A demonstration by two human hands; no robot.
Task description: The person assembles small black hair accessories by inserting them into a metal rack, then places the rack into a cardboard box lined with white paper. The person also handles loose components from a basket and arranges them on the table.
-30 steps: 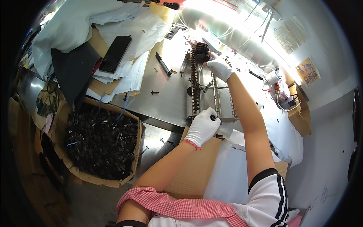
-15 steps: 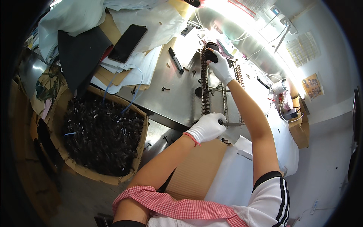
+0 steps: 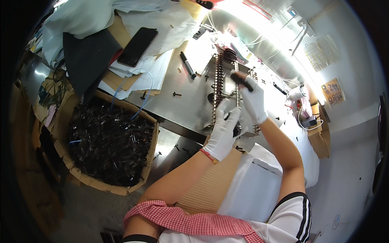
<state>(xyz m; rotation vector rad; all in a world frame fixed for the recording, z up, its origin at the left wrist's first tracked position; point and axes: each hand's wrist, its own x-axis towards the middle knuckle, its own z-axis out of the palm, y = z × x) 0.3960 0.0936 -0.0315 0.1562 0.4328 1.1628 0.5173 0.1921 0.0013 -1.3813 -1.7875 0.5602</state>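
Note:
A long metal rack (image 3: 216, 87) lined with rows of small dark pieces lies on the steel table. My left hand (image 3: 221, 135), in a white glove, is at the rack's near end. Its fingers are bent around a small dark thing, mostly hidden by the glove. Over the middle rail (image 3: 237, 91) is my right hand (image 3: 255, 101), also white-gloved, closed on a short dark stick-shaped piece (image 3: 242, 81) with a brownish end. I cannot tell its exact kind. Dark round parts (image 3: 229, 54) sit at the rack's far end.
On the left stands a cardboard box (image 3: 131, 188) full of small black parts. A phone (image 3: 137, 46) rests on papers and bags at the back left. A black marker (image 3: 187, 65) and several loose dark parts lie on the table. Corrugated cardboard (image 3: 208, 178) is in front of me.
My right hand has drawn back from the rack's far end to its middle, still with the dark piece. My left hand has turned, its fingers now pointing up along the rack.

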